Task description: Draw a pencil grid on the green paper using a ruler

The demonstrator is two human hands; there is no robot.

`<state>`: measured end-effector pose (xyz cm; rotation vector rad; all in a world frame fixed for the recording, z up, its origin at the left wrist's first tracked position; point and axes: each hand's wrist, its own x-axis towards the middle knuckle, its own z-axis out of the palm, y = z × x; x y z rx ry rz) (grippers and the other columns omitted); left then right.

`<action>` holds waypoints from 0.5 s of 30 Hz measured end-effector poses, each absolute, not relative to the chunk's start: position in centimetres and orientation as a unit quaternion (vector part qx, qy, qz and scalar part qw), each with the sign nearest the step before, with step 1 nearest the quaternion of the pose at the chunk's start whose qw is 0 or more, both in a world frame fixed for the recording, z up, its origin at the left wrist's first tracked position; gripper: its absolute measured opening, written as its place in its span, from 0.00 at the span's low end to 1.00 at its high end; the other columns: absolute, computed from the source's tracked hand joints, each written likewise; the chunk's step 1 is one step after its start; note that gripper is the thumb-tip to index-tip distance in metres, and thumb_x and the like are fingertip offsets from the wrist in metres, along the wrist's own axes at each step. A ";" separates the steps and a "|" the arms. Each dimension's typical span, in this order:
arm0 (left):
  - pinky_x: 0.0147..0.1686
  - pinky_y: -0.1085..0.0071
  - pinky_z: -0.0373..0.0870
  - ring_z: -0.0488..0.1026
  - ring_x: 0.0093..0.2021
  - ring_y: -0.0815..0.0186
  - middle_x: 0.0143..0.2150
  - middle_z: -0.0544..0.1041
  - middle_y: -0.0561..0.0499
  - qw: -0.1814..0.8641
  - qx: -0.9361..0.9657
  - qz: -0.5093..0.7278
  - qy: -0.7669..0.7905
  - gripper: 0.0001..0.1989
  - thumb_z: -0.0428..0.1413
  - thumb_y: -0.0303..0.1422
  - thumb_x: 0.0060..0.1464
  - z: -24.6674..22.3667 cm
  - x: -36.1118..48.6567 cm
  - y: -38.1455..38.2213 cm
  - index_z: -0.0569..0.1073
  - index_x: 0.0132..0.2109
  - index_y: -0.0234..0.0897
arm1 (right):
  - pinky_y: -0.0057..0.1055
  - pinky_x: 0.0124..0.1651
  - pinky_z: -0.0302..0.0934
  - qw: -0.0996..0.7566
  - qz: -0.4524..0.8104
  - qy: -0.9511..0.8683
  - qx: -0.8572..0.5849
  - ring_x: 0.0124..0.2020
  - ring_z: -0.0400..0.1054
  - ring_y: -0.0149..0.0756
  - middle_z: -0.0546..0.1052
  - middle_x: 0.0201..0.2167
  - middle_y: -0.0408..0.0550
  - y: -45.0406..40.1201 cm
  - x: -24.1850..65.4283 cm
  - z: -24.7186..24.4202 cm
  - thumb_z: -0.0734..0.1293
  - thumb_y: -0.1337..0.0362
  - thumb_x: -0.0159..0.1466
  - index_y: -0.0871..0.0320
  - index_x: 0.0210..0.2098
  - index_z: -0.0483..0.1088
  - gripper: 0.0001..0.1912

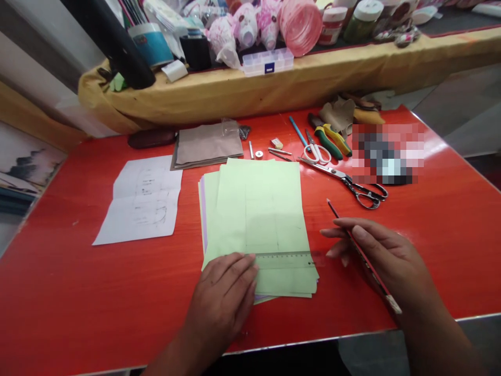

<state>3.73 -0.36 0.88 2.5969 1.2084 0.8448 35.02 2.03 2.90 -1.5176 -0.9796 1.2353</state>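
Observation:
Light green sheets (270, 209) lie stacked in the middle of the red table, with faint pencil lines on the top one. A clear ruler (284, 260) crosses the lower part of the top sheet. My left hand (227, 290) rests on the ruler's left end and the paper, its fingers together and pressing down. To the right of the sheets, my right hand (379, 256) is raised above the table and holds a dark red pencil (362, 253) between thumb and fingers. The pencil's tip points up and left, off the paper.
A white sketch sheet (143, 201) lies at the left. Behind the green paper are brown sheets (207, 143) and an eraser (276, 143). Large scissors (344, 180), white-handled scissors (317, 153) and green-yellow pliers (332, 141) sit at the back right. Jars and toys line the shelf (235, 94).

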 end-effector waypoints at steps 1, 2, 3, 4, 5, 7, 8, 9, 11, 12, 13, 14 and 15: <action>0.57 0.57 0.72 0.77 0.58 0.56 0.57 0.83 0.44 0.083 0.865 0.283 0.406 0.13 0.53 0.24 0.72 0.8 3.7 -0.3 0.78 0.58 0.34 | 0.35 0.28 0.75 0.456 0.497 -0.402 -0.619 0.29 0.81 0.42 0.88 0.39 0.57 2.0 35.1 2.7 0.73 0.45 0.68 0.53 0.48 0.84 0.19; 0.58 0.57 0.72 0.76 0.59 0.56 0.58 0.83 0.44 0.086 0.865 0.283 0.406 0.13 0.53 0.24 0.72 0.8 3.7 -0.3 0.77 0.58 0.34 | 0.35 0.29 0.76 0.453 0.494 -0.406 -0.620 0.29 0.81 0.42 0.88 0.39 0.57 2.0 35.2 2.6 0.73 0.45 0.68 0.53 0.48 0.84 0.19; 0.58 0.57 0.72 0.76 0.59 0.56 0.58 0.82 0.44 0.087 0.866 0.282 0.405 0.13 0.53 0.23 0.72 0.7 3.7 -0.2 0.77 0.58 0.34 | 0.36 0.30 0.77 0.453 0.494 -0.409 -0.619 0.29 0.80 0.41 0.88 0.39 0.56 2.0 35.3 2.5 0.73 0.45 0.69 0.52 0.48 0.83 0.19; 0.58 0.57 0.72 0.75 0.60 0.56 0.58 0.82 0.44 0.088 0.867 0.281 0.403 0.13 0.53 0.23 0.72 0.6 3.7 -0.2 0.77 0.59 0.33 | 0.36 0.31 0.77 0.456 0.496 -0.410 -0.615 0.29 0.80 0.41 0.88 0.38 0.56 2.0 35.3 2.5 0.73 0.46 0.69 0.52 0.48 0.84 0.19; 0.59 0.57 0.72 0.75 0.60 0.55 0.58 0.82 0.44 0.088 0.867 0.279 0.402 0.14 0.54 0.23 0.72 0.6 3.7 -0.2 0.77 0.59 0.33 | 0.36 0.31 0.77 0.461 0.497 -0.409 -0.611 0.29 0.80 0.41 0.88 0.37 0.55 2.0 35.3 2.4 0.73 0.46 0.69 0.52 0.47 0.84 0.18; 0.60 0.55 0.71 0.74 0.61 0.54 0.59 0.81 0.42 0.084 0.869 0.275 0.401 0.14 0.54 0.22 0.71 0.5 3.8 -0.3 0.76 0.59 0.32 | 0.36 0.33 0.78 0.466 0.497 -0.407 -0.609 0.29 0.80 0.40 0.87 0.35 0.54 2.1 35.4 2.4 0.73 0.47 0.69 0.52 0.46 0.84 0.17; 0.60 0.54 0.71 0.74 0.61 0.53 0.60 0.81 0.41 0.083 0.871 0.273 0.400 0.14 0.54 0.22 0.71 0.5 3.8 -0.3 0.76 0.60 0.31 | 0.36 0.33 0.78 0.466 0.496 -0.407 -0.609 0.29 0.80 0.40 0.87 0.35 0.54 2.1 35.4 2.4 0.73 0.47 0.69 0.52 0.46 0.84 0.17; 0.60 0.54 0.71 0.74 0.62 0.53 0.60 0.81 0.41 0.083 0.873 0.270 0.398 0.14 0.54 0.22 0.71 0.5 3.8 -0.4 0.76 0.60 0.30 | 0.36 0.33 0.78 0.464 0.497 -0.409 -0.609 0.29 0.80 0.40 0.87 0.36 0.54 2.1 35.3 2.4 0.73 0.47 0.69 0.53 0.46 0.84 0.17; 0.61 0.53 0.71 0.74 0.62 0.52 0.60 0.80 0.40 0.083 0.876 0.269 0.392 0.14 0.54 0.21 0.71 0.5 3.9 -0.5 0.76 0.60 0.30 | 0.36 0.34 0.78 0.460 0.505 -0.412 -0.603 0.30 0.80 0.40 0.88 0.38 0.55 2.2 35.3 2.6 0.73 0.47 0.70 0.53 0.46 0.84 0.17; 0.61 0.54 0.71 0.74 0.62 0.52 0.60 0.80 0.40 0.084 0.877 0.270 0.389 0.14 0.54 0.21 0.71 0.5 3.9 -0.5 0.76 0.60 0.30 | 0.35 0.34 0.78 0.461 0.510 -0.412 -0.598 0.30 0.81 0.40 0.88 0.38 0.54 2.2 35.2 2.7 0.73 0.48 0.70 0.53 0.46 0.84 0.16; 0.61 0.54 0.71 0.74 0.62 0.52 0.60 0.80 0.40 0.083 0.878 0.271 0.385 0.14 0.54 0.21 0.71 0.5 3.9 -0.5 0.76 0.60 0.29 | 0.35 0.34 0.78 0.465 0.516 -0.409 -0.592 0.30 0.81 0.40 0.88 0.38 0.54 2.2 35.2 2.8 0.73 0.48 0.70 0.52 0.46 0.84 0.16; 0.60 0.55 0.71 0.74 0.62 0.52 0.60 0.80 0.40 0.082 0.880 0.271 0.382 0.14 0.54 0.21 0.71 0.5 3.9 -0.5 0.76 0.60 0.29 | 0.34 0.34 0.78 0.469 0.522 -0.405 -0.586 0.30 0.81 0.40 0.88 0.38 0.54 2.2 35.2 2.9 0.73 0.48 0.70 0.52 0.46 0.84 0.16; 0.60 0.55 0.71 0.74 0.62 0.52 0.60 0.80 0.40 0.080 0.882 0.270 0.379 0.14 0.54 0.21 0.71 0.5 3.9 -0.5 0.76 0.59 0.29 | 0.34 0.34 0.78 0.472 0.527 -0.398 -0.584 0.30 0.81 0.40 0.88 0.38 0.54 2.2 35.1 3.1 0.73 0.48 0.70 0.52 0.46 0.84 0.15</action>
